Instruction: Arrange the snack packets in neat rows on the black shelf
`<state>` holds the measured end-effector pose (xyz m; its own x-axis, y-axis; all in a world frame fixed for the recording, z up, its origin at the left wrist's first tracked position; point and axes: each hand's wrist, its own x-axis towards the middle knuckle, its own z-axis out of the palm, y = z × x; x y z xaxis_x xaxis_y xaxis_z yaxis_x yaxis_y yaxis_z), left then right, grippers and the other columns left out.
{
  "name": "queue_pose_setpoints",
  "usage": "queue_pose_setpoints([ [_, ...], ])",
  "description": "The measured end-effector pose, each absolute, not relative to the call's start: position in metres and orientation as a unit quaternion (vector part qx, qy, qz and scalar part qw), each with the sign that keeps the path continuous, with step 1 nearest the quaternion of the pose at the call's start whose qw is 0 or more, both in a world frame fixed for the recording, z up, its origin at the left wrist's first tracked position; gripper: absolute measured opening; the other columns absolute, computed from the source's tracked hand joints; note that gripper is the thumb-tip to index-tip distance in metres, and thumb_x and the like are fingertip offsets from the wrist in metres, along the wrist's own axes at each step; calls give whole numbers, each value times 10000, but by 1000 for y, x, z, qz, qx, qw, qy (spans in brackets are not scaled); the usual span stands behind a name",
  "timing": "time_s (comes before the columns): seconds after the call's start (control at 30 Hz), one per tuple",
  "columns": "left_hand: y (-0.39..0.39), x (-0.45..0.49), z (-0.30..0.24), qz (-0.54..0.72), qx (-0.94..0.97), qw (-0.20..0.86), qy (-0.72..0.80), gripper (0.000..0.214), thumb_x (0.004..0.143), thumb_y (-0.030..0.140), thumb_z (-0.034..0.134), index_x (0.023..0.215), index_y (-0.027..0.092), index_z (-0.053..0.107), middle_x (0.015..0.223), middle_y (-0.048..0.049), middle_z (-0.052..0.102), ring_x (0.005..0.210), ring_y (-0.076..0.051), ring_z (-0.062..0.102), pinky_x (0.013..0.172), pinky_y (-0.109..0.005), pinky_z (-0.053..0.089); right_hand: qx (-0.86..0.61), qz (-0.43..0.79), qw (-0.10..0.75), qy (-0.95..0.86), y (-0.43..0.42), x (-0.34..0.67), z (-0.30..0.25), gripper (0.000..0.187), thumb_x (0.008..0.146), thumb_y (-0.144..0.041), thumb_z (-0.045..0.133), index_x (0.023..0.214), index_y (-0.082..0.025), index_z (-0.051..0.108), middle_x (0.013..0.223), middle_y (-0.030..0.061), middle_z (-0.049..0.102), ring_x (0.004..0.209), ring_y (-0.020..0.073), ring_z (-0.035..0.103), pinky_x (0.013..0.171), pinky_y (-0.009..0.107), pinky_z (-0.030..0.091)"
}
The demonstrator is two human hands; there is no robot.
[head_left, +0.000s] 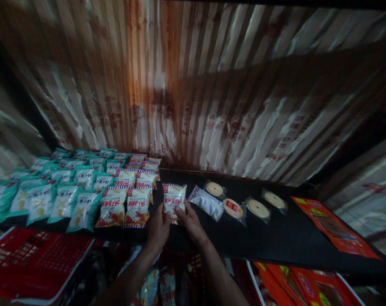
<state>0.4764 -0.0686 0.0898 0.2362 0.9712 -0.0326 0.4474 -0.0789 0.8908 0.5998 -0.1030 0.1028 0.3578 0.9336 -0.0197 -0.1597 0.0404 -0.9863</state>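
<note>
1. Being held near the middle of the front edge of the black shelf [275, 238], a snack bag [173, 195] is turned with its printed face toward the person; whether its base is rested on the surface cannot be told.
2. Its lower left side is gripped by the left hand [159, 227], the thumb being laid against the edge; the other fingers are mostly hidden.
3. Its lower right side is clasped by the right hand [193, 222], the thumb being pressed on the front face and the fingers partly hidden.
4. To the left, similar orange-and-white bags [138, 205] are set in a narrow block running from the front edge toward the back edge.
5. Toward the left end, teal bags [62, 202] are arranged in several rows.
6. Just beside the right hand, a silvery packet [208, 204] with striped ends is laid flat.
7. Beside that packet and farther right, four round wrapped pieces [258, 208] are spread out, one being marked with a red label.
8. Along the right end, an orange packet [334, 227] is laid slantwise.
9. Below the front edge, a red bag [36, 263] is seen at left and more orange packets [316, 287] at right.
</note>
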Motion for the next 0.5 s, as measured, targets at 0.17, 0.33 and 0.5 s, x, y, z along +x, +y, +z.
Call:
queue_pose_setpoints([
  [0.17, -54, 485, 86, 308, 669, 406, 541, 486, 838, 264, 414, 1300, 113, 417, 1269, -145, 563, 1141, -223, 548, 972, -340, 392, -555, 444, 598, -371, -93, 605, 105, 468, 743, -495, 629, 1096, -188, 604, 1015, 68, 693, 899, 237, 638, 841, 362, 473],
  [0.33, -43, 489, 79, 308, 675, 403, 536, 512, 834, 267, 432, 1317, 101, 395, 1258, -151, 568, 1124, -215, 558, 959, -321, 402, -625, 361, 579, -379, -78, 610, 89, 490, 715, -515, 627, 1072, -179, 618, 995, 74, 698, 911, 265, 630, 839, 390, 472],
  [0.5, -38, 493, 80, 310, 676, 368, 558, 488, 844, 263, 407, 1298, 88, 423, 1304, -160, 526, 1169, -240, 520, 977, -344, 387, -655, 300, 571, -394, -69, 606, 72, 520, 745, -496, 578, 1163, -186, 577, 992, 77, 697, 885, 252, 635, 822, 380, 481],
])
